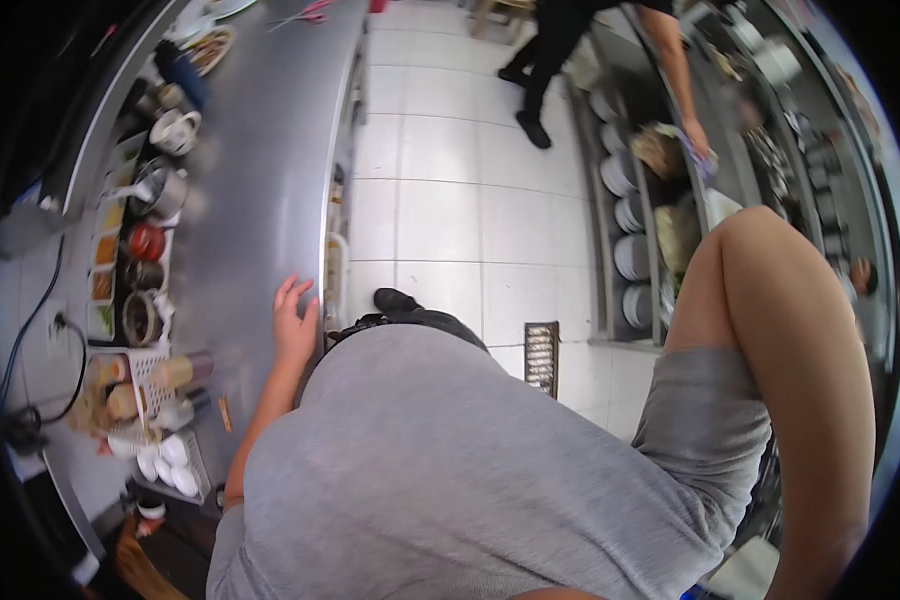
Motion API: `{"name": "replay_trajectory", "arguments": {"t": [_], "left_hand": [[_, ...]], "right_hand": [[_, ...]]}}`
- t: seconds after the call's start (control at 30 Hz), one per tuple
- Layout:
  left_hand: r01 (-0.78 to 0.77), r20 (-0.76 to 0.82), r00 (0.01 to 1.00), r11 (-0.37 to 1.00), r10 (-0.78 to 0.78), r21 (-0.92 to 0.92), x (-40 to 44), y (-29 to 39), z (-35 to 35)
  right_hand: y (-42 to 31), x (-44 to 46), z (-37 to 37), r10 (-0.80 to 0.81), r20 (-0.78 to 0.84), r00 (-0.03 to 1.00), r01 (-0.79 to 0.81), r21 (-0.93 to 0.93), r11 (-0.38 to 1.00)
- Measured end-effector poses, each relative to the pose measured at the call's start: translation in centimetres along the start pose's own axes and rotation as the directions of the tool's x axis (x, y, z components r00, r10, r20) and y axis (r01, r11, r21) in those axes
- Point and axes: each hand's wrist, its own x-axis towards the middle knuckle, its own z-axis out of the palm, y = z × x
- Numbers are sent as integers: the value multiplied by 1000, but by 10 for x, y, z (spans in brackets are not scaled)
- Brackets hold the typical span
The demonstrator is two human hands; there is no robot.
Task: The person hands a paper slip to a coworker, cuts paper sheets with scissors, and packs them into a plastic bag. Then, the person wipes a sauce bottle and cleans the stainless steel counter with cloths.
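My left hand (296, 312) rests on the steel counter (255, 180) near its edge, fingers apart and nothing in it. My right arm is bent upward at the right, with its elbow toward the shelving; the hand itself is out of sight. Along the counter's left side stand containers of food, a metal pot (160, 190), a red container (147, 242) and a dark round bowl (142, 318). A small brown stick-like item (225, 414) lies left of my left forearm.
A co-worker (555, 50) in dark clothes stands ahead, one hand reaching over the right-hand counter. Stacked plates (632, 257) sit on shelves at the right. A floor drain grate (542, 358) is set in the white tiles. Pink scissors (310, 14) lie at the counter's far end.
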Motion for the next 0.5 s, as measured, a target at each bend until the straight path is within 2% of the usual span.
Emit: {"name": "replay_trajectory", "arguments": {"t": [0.03,0.13,0.17,0.5], "left_hand": [[-20,23,1000,1000,20,-3,-1,-6,6],[-296,115,955,905,274,304,-6,-36,27],[-326,109,945,847,310,419,-7,-26,32],[-303,98,952,871,288,385,-9,-19,27]], "right_hand": [[-5,6,-5,1,28,1000,0,-23,1000],[-15,22,-18,8,128,992,2,-77,997],[-17,30,-22,5,158,987,10,-92,996],[-30,58,-36,4,182,983,16,-108,994]]}}
